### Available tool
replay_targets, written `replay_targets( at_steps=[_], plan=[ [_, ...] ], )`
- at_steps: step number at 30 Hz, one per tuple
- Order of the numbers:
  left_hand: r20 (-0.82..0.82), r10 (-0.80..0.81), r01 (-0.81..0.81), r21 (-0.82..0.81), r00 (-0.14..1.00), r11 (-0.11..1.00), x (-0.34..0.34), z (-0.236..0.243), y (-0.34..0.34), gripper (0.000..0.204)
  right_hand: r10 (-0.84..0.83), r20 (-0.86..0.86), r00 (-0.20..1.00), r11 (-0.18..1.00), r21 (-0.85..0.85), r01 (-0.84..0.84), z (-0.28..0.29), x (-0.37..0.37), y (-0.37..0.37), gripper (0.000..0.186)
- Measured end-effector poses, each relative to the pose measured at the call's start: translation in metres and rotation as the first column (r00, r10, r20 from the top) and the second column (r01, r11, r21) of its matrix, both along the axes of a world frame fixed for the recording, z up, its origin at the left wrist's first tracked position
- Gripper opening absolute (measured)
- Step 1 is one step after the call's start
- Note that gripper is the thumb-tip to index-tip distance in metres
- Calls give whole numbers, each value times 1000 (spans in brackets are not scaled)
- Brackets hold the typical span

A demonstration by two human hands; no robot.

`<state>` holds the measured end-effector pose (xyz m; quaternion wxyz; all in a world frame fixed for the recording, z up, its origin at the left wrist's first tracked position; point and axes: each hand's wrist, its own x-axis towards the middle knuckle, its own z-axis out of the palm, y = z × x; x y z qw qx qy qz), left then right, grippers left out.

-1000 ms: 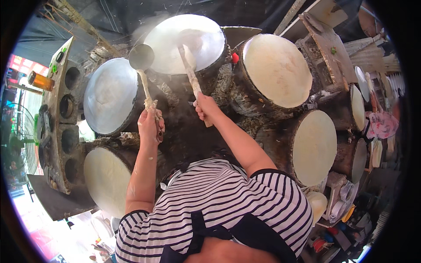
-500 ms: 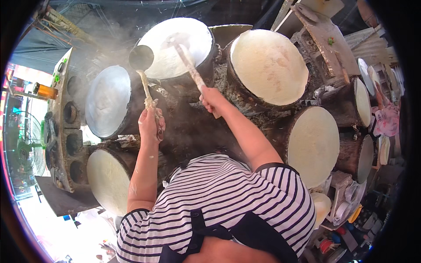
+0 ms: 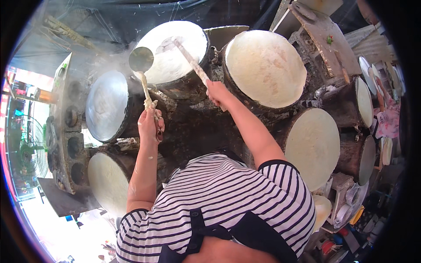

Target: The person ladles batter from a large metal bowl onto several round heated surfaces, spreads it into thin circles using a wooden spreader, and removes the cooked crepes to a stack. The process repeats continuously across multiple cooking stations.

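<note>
My left hand (image 3: 150,125) is closed round the batter-crusted handle of a ladle (image 3: 141,58). Its dark round bowl hangs by the left edge of the far round griddle (image 3: 155,70), which is coated with white batter. In my right hand (image 3: 217,94) is a long wooden-handled spreader (image 3: 190,59), slanting up and left. The spreader's end rests in the batter at the griddle's upper middle, where a greyish smeared patch shows. Left of the ladle is a bare-looking grey griddle (image 3: 107,105) with a pale film on it.
Steam rises at the left. More drum-shaped stoves topped with pale round sheets (image 3: 267,68) (image 3: 312,149) (image 3: 106,182) surround me. Concrete blocks (image 3: 73,144) stand at the left beside a fan (image 3: 30,153). A wooden board (image 3: 326,39) leans at the back right.
The spreader's end has shifted slightly left across the batter, and my right hand has moved a little right. My left hand and the ladle have barely moved.
</note>
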<state>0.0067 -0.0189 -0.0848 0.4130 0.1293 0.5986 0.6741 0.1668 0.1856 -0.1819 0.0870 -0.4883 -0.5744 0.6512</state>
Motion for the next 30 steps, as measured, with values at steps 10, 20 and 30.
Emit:
replay_targets(
  at_steps=[10,20,30],
  plan=[
    [43,48,-46,-48,998,998,4,2,2,26,171,114,979,947,256,-195,-15,6,-20,52],
    [27,-39,40,-68,999,997,-41,-11,2,31,77,183,980,878,453,-154,0,1,-13,51],
    [57,-83,87,-67,995,994,-79,-12,-1,38,-30,591,806,611,650,-453,10,-10,-11,53]
  ],
)
